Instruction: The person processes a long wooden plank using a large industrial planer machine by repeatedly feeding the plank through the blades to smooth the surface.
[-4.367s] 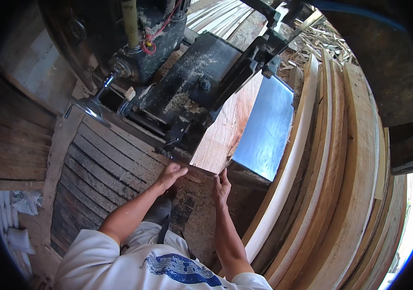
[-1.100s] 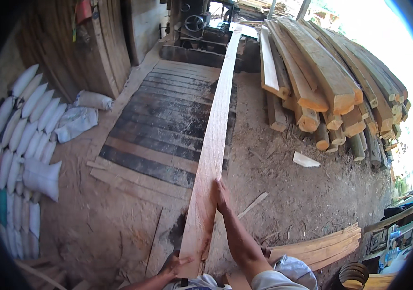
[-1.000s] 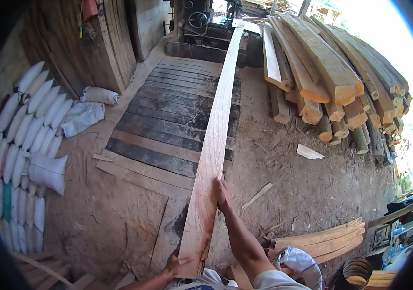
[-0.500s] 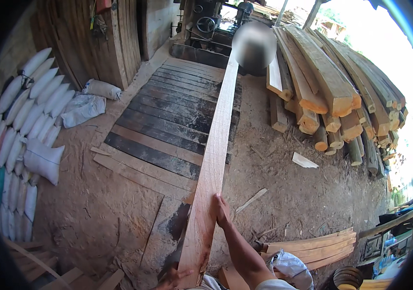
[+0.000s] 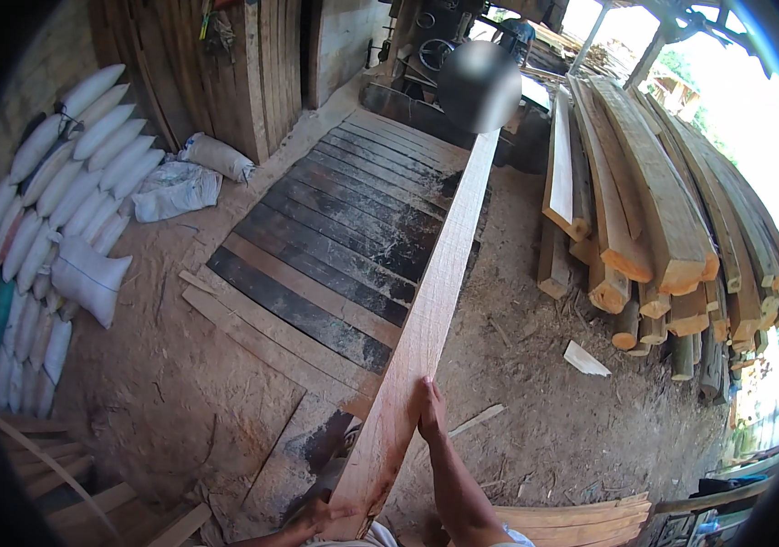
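Observation:
A long sawn wooden plank (image 5: pixel 426 319) stretches from my body toward the far machine, its broad face turned up. My left hand (image 5: pixel 314 516) grips the near end at its left edge, low in the picture. Farther along, my right hand (image 5: pixel 432 412) is closed on the right edge, thumb on the upper face and the other fingers mostly hidden beneath. The plank's far end meets a blurred patch, so what touches it there cannot be made out.
A stack of heavy timbers (image 5: pixel 663 201) stands at right. Filled white sacks (image 5: pixel 70 210) are piled at left. Dark floor boards (image 5: pixel 344 219) lie under the plank's left side. A machine with a handwheel (image 5: pixel 435 55) stands at the back. Cut boards (image 5: pixel 572 523) lie near my right arm.
My view has shifted, and the plank's far end now appears farther right. Both hands keep their hold on the plank, and more of my left forearm shows.

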{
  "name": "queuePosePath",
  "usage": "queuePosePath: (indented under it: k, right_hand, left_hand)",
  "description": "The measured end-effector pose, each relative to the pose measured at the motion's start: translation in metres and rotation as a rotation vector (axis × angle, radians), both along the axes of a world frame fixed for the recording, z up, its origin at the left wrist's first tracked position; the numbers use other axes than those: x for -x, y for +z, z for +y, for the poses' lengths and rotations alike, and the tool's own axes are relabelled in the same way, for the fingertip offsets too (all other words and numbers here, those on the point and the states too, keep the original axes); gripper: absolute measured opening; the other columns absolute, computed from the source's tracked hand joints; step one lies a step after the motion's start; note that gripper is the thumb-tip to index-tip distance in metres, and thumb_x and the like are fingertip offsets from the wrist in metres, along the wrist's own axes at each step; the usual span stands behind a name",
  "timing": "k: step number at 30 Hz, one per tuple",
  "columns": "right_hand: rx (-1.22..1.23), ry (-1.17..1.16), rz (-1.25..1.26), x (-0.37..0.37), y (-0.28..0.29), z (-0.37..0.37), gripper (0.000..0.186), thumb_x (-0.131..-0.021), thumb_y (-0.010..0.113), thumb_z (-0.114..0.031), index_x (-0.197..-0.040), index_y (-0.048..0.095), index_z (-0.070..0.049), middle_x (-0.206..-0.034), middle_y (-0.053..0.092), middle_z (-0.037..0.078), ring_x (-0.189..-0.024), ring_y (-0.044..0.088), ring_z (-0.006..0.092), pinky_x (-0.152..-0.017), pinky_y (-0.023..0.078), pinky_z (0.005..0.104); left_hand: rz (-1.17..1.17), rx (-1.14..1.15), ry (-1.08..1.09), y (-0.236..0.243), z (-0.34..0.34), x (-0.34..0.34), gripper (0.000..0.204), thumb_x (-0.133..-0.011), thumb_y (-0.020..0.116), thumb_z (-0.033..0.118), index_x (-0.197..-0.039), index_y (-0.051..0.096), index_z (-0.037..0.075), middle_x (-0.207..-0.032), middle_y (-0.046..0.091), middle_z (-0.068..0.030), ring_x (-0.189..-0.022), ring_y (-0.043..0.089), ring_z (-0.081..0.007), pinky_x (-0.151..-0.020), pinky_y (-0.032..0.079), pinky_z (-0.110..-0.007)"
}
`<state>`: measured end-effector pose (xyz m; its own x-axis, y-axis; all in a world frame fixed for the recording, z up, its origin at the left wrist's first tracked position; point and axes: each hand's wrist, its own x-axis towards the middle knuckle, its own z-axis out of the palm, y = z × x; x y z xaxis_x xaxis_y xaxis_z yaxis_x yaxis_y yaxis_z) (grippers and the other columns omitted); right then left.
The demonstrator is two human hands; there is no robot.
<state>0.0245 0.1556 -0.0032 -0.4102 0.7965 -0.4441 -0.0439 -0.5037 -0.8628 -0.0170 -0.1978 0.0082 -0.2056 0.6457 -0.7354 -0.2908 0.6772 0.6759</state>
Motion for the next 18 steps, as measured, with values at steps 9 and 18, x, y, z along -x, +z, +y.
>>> queuePosePath:
  k: [9, 18]
  right_hand:
    - [0.051, -0.019, 0.045, 0.042, 0.004, 0.119, 0.043, -0.098, 0.049, -0.035, -0.125, 0.053, 0.000, -0.110, 0.058, 0.002, -0.100, 0.053, 0.0124, -0.090, 0.042, 0.0266]
    - [0.036, -0.005, 0.069, 0.083, 0.001, 0.232, 0.047, -0.098, 0.049, -0.036, -0.128, 0.050, 0.000, -0.116, 0.056, 0.006, -0.107, 0.052, 0.0149, -0.094, 0.041, 0.0291]
  left_hand:
    - [-0.141, 0.005, 0.071, 0.023, 0.132, 0.052, 0.078, -0.063, 0.085, 0.044, -0.118, 0.058, -0.005, -0.109, 0.065, -0.0153, -0.097, 0.063, -0.0234, -0.085, 0.049, -0.032]
    - [-0.061, -0.098, 0.071, 0.048, 0.255, 0.099, 0.067, -0.064, 0.085, 0.043, -0.111, 0.064, 0.000, -0.102, 0.068, -0.0136, -0.093, 0.064, -0.0226, -0.083, 0.049, -0.032]
